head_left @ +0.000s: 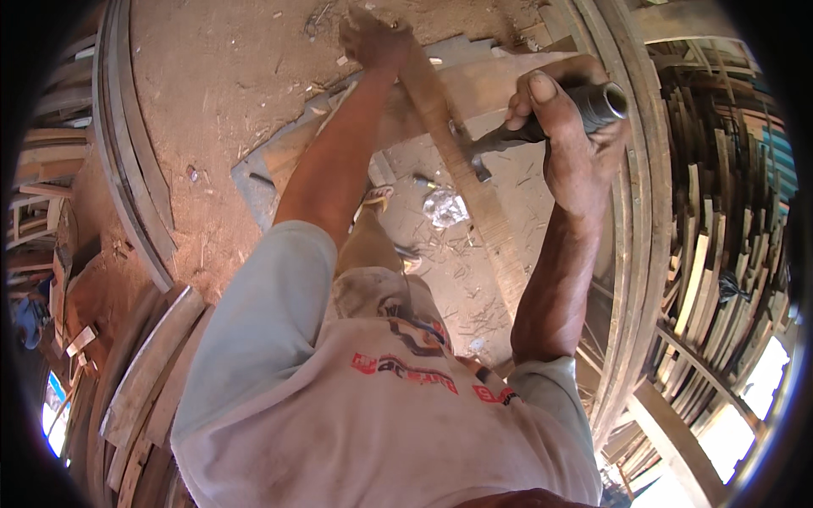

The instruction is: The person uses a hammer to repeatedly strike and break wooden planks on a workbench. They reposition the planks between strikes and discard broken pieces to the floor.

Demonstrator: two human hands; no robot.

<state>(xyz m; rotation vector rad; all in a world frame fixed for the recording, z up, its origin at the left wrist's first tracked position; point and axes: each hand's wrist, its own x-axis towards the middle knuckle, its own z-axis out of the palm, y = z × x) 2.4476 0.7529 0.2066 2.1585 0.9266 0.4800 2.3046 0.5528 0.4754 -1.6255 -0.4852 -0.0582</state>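
Observation:
My right hand (572, 140) is closed round the black grip of a hammer (529, 131). The hammer's metal head lies over a long narrow wooden plank (474, 195), close to or touching its face. This plank slants from the upper middle down toward my right forearm. At its far end, my left hand (373, 41) is closed on the wood; some of its fingers are hidden. Beneath the plank's far part lies a wide, curved wooden board (466, 85) with jagged edges.
Crumpled clear plastic (445, 207) and wood splinters lie on the dirt floor near my sandalled foot (377, 199). Long curved boards (631, 212) run along the right, with stacked timber strips (707, 245) beyond. More curved planks (144, 372) lie at the left.

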